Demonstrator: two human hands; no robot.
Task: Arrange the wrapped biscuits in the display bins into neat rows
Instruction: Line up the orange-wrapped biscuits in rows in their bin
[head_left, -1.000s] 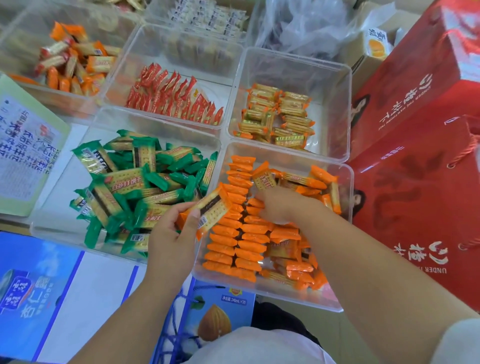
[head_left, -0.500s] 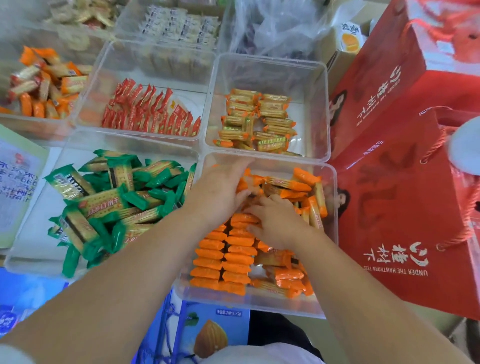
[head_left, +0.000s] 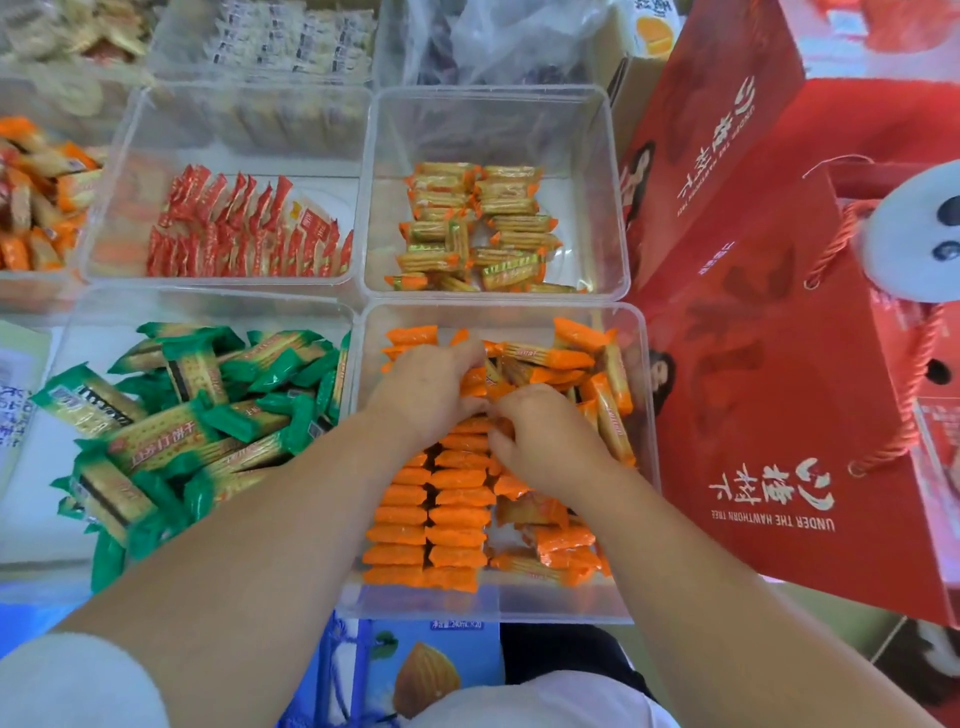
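A clear plastic bin (head_left: 641, 395) in front of me holds orange-wrapped biscuits (head_left: 457, 519). On its left side they stand in two neat rows; on the right they lie loose. Both my hands are inside this bin at its middle. My left hand (head_left: 431, 384) has its fingers curled down onto orange packets at the far end of the rows. My right hand (head_left: 545, 436) sits just beside it, fingers curled round orange packets. The fingertips of both are hidden among the wrappers.
Left of this bin a bin of loose green-wrapped biscuits (head_left: 197, 426). Behind are bins of red-wrapped (head_left: 249, 234) and gold-orange-wrapped biscuits (head_left: 478, 223), with more bins farther back. Large red gift bags (head_left: 769, 364) stand close on the right.
My left hand carried a packet from above the green bin into the orange bin and now lies on the rows. My right hand stayed in the orange bin. The view shifted.
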